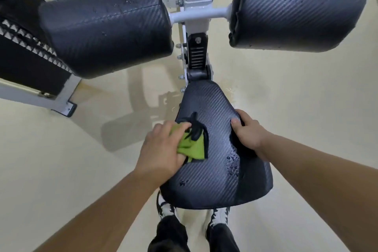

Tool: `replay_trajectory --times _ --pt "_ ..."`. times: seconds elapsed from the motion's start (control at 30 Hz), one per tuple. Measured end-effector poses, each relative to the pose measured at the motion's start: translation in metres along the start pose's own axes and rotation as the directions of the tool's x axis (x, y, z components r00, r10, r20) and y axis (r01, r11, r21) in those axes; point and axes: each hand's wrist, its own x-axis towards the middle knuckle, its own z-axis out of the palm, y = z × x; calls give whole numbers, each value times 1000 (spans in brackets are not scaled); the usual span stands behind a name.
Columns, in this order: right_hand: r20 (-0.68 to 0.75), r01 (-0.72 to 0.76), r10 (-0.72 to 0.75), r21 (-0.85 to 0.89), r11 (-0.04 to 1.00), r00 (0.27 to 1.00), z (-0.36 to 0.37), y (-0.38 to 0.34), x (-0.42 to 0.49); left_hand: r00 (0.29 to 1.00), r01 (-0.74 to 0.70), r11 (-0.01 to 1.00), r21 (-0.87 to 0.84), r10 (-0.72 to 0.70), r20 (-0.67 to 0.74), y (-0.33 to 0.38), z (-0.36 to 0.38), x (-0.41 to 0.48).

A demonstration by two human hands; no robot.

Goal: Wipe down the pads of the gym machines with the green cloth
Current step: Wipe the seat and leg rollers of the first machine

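A black textured seat pad (212,168) of a gym machine is right below me, with water droplets on its middle and right part. My left hand (159,149) presses the green cloth (192,146), which has a black edge and loop, against the seat's left side. My right hand (248,132) grips the seat's right edge, thumb on top. Two larger black pads hang above: one at the left (106,28) and one at the right (300,10), both speckled with droplets.
A white steel post and crossbar (197,14) join the two upper pads, with a black adjuster (197,53) below it. A black weight stack in a white frame (26,61) stands at the left. My shoes (165,208) are under the seat on the glossy cream floor.
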Motion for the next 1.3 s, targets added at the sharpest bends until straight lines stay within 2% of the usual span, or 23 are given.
replay_trajectory --times 0.07,0.13,0.23,0.37,0.47,0.5,0.57,0.67,0.73,0.83,0.93,0.97,1.03,1.07,1.1,1.13,1.2,1.23,1.3 --pt "7 -6 6 31 999 1000 1 4 6 970 233 971 -50 -236 -56 6 2 19" --pt "-21 -7 8 51 999 1000 3 8 10 940 326 943 -63 -330 -83 31 13 15" --pt "-43 23 -19 90 996 999 1 9 7 972 219 968 -122 -227 -56 61 27 -29" --pt "-17 34 -31 194 980 999 -9 4 -41 997 -45 986 -159 55 61 55 28 -93" --pt "37 -166 162 158 973 986 -13 36 -66 973 -201 979 -41 204 105 30 17 -68" --pt "59 -242 236 149 959 970 -11 48 -73 980 -181 983 12 180 80 27 13 -50" --pt "91 -310 298 165 936 950 -6 64 -79 1000 -19 999 38 18 24 40 10 -15" --pt "92 -288 277 136 948 956 -4 71 -72 963 265 961 -78 -268 -37 81 21 23" --pt "128 -276 262 108 955 957 -9 73 -67 950 295 946 -135 -305 -61 112 31 27" --pt "218 -245 228 54 968 949 -18 75 -73 993 79 981 -180 -92 -68 156 52 -2" --pt "270 -185 169 35 982 948 -21 84 -75 995 -99 969 -225 98 -17 161 60 -42" --pt "262 -177 161 40 983 952 -22 86 -73 986 -158 965 -208 165 14 150 55 -44" --pt "236 -172 160 31 985 958 -21 85 -70 966 -245 969 -41 248 78 123 41 -34" --pt "221 -173 166 13 985 961 -20 84 -69 971 -229 971 69 223 84 110 35 -24" --pt "205 -169 168 -11 986 964 -20 82 -70 989 -147 979 142 141 54 100 31 -15" --pt "192 -161 164 -31 986 968 -20 80 -71 1000 -11 987 159 10 13 97 28 -7" --pt "180 -146 154 -57 988 971 -21 79 -72 963 269 959 86 -265 -50 117 33 -1" --pt "180 -133 142 -59 989 973 -22 79 -72 942 331 943 43 -327 -80 134 40 -4" --pt "220 -102 118 -81 991 968 -24 79 -70 959 254 967 -26 -255 -122 167 55 -20"
